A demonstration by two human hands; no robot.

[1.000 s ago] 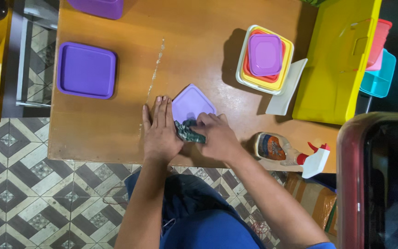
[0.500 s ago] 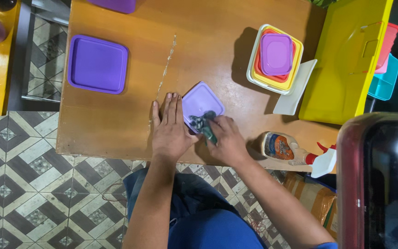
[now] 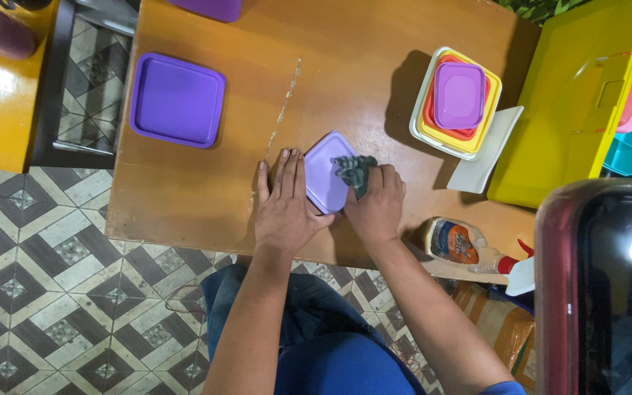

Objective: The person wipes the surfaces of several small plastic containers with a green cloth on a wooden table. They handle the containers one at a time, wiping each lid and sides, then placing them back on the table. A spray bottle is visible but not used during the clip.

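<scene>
The right hand (image 3: 378,205) was clenched around a crumpled dark grey-green cloth (image 3: 354,170), its fingers curled over the wad and pressing it against the far right edge of a small lilac square lid (image 3: 325,170). The left hand (image 3: 285,208) lay flat and released, fingers straight and close together, palm down on the wooden table (image 3: 206,190); its thumb side touched the near left edge of that lid, so the lid sat between the two hands, flat on the table near the front edge and turned cornerwise to it.

Both bare forearms ran back toward the person, whose blue trousers (image 3: 330,358) showed below the table edge, over a patterned tile floor (image 3: 53,292).

Just right of the right wrist, a spray bottle (image 3: 469,245) with a red and white trigger lay on its side at the table's front edge. Farther back and to the right stood a nested stack of square containers (image 3: 456,102), white outermost, then yellow, then red, with a small purple lid on top. A white lid (image 3: 486,153) leaned beside the stack, and a large yellow lid (image 3: 572,95) lay past that, over the table's right side. Well apart on the left, a larger purple square lid (image 3: 177,99) rested flat on the table. A pale scuffed streak (image 3: 284,110) ran across the wood from the left hand's fingertips toward the back.
</scene>
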